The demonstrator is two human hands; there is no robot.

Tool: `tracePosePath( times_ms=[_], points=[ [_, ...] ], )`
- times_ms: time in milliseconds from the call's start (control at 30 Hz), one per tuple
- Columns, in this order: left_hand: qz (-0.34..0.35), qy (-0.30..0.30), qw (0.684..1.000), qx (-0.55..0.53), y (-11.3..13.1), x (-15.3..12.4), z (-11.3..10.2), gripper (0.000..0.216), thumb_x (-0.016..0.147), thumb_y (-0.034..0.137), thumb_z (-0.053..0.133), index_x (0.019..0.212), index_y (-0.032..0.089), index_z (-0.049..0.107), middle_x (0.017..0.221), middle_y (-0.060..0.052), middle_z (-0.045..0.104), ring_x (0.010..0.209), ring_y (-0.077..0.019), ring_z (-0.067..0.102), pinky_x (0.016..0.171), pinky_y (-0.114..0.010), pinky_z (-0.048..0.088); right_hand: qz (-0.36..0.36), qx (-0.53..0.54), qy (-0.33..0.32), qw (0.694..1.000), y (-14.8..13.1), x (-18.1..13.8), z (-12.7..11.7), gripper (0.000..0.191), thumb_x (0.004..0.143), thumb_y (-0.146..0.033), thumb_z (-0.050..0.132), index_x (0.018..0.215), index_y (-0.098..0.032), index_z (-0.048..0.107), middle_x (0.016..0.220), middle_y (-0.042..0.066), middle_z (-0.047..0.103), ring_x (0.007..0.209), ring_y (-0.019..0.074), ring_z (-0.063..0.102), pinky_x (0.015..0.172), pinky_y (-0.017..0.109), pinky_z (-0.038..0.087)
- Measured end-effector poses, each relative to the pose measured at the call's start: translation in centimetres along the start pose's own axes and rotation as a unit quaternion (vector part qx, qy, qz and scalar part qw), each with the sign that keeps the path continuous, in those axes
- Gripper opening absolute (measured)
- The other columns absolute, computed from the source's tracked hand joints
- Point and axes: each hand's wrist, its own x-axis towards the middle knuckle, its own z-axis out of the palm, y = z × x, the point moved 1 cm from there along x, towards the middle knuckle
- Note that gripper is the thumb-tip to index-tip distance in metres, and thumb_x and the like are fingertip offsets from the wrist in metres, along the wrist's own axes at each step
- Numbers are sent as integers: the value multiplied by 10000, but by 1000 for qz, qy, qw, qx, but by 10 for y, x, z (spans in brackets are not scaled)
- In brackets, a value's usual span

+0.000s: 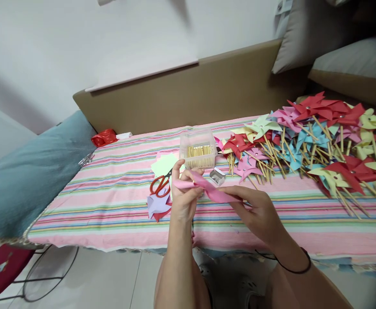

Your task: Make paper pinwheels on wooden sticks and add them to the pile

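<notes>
And here we are over the striped cloth (110, 189), with the pink paper (218, 195) up in the air between both hands, just in front of the stick box (196, 138)! The left hand (184, 204) has one end pinched, thumb against curled fingers, one finger sticking up; the right hand (260, 214) grips the far end, thumb and fingertips closed right on it. The middle is curled, not creased, so I'd call this the shaping step, bending the paper round. What does the next move call for? A steady left pinch, I'd say, and a gentle right, so nothing springs loose! Red-handled scissors (166, 176) lie to the left, a small clear case (218, 177) just beyond the paper, and finished pinwheels (352, 171) crowd the right
</notes>
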Motion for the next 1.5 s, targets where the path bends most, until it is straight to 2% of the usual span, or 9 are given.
tracePosePath(
  times_ms=[100,167,333,467,700,867,1033,1267,1500],
  points=[
    [-21,34,998,49,0,0,3,675,545,194,879,1121,291,541,725,69,606,706,-104,619,719,-232,499,83,9,-48,995,6,-1,2,172,905,-210,539,849,-183,700,651,-7,692,552,110,629,498,189,487],
    [-29,61,994,84,0,0,5,657,565,203,867,1115,275,514,760,60,633,641,-94,603,626,-206,476,123,21,-75,989,12,-2,2,193,912,-264,539,819,-182,687,649,-2,694,564,117,645,518,196,509],
    [7,179,978,111,-6,5,3,673,540,208,874,1084,231,478,812,24,676,732,-117,660,736,-235,499,159,11,-83,984,26,-4,5,192,867,-287,595,995,-185,695,874,49,765,764,178,724,686,271,582],
    [34,244,963,111,-9,8,-4,672,527,189,878,1059,216,468,845,1,682,792,-128,673,791,-255,492,188,-15,-95,977,34,-6,8,129,834,-293,620,850,-197,705,775,43,755,701,202,727,628,291,589],
    [-18,245,963,114,-8,6,-5,585,669,303,800,1123,202,446,816,19,653,751,-102,638,732,-232,456,232,-9,-62,971,40,-7,9,163,798,-319,626,816,-171,694,755,70,746,677,229,734,606,322,601],
    [-27,214,968,124,-7,5,0,613,602,259,841,1069,208,448,855,-1,653,742,-125,655,654,-220,453,206,-7,-68,976,41,-7,10,145,802,-292,627,831,-178,712,768,67,756,681,230,740,613,324,606],
    [-6,214,972,100,-6,6,0,694,550,216,861,1117,216,461,980,-57,681,845,-144,675,761,-254,501,193,-23,-68,979,40,-7,11,138,803,-285,636,838,-187,727,769,59,761,644,227,737,588,318,597],
    [-20,219,968,122,-4,5,0,705,565,278,853,1152,230,464,888,-6,658,646,-104,634,553,-192,458,204,-18,-60,977,40,-7,12,146,790,-301,655,837,-188,733,774,57,767,650,232,739,597,324,600],
    [19,249,958,140,-3,5,-2,705,549,209,849,1136,231,458,756,51,601,593,-79,596,596,-198,467,193,-38,-54,979,36,-7,11,154,784,-285,667,848,-185,765,794,56,778,687,251,744,607,340,595]
  ],
)
